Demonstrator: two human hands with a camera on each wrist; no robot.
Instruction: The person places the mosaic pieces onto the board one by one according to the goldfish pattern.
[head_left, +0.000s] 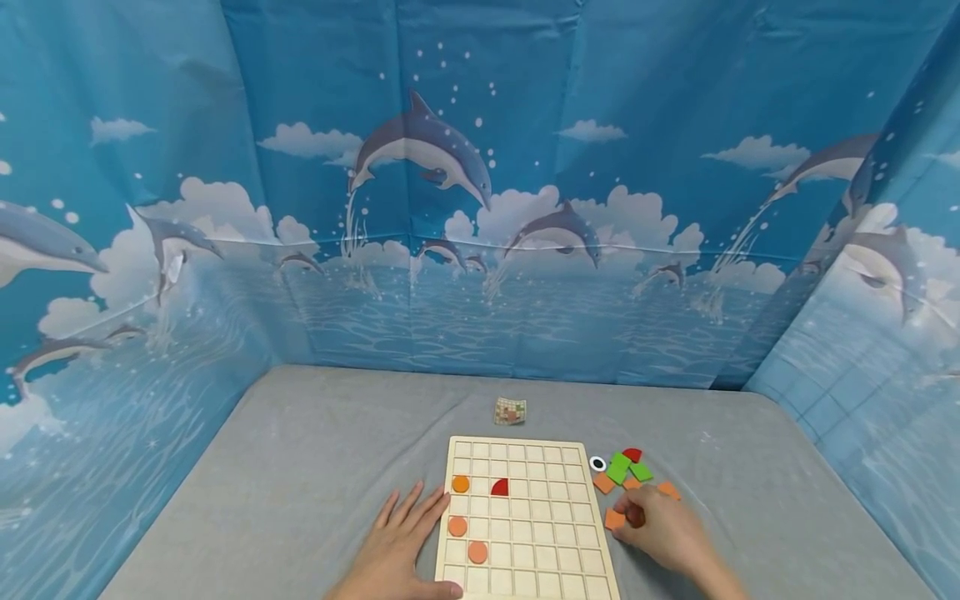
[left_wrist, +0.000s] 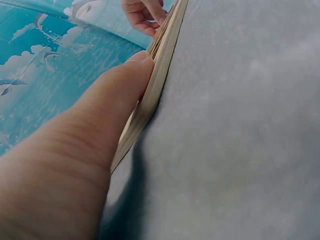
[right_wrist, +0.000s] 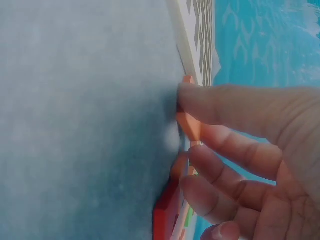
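A pale wooden grid board (head_left: 533, 533) lies on the grey-covered table. On it sit an orange disc (head_left: 461, 483), two salmon discs, (head_left: 457, 526) being the upper disc, and a red quarter-circle tile (head_left: 500, 487). My left hand (head_left: 397, 546) lies with fingers spread along the board's left side, its thumb touching the edge near the lower corner. Just right of the board, my right hand (head_left: 663, 529) pinches an orange square tile (right_wrist: 190, 126) between thumb and finger, low over the cloth. A red piece (right_wrist: 167, 212) lies close below that hand's fingers in the right wrist view.
Beyond the right hand lie loose tiles: green pieces (head_left: 618, 467), a red quarter-circle (head_left: 632, 455), several orange pieces (head_left: 603, 482) and a white ring-shaped piece with a dark centre (head_left: 597, 464). A small patterned card (head_left: 511, 411) lies behind the board. Dolphin-printed curtains (head_left: 480, 317) surround the table.
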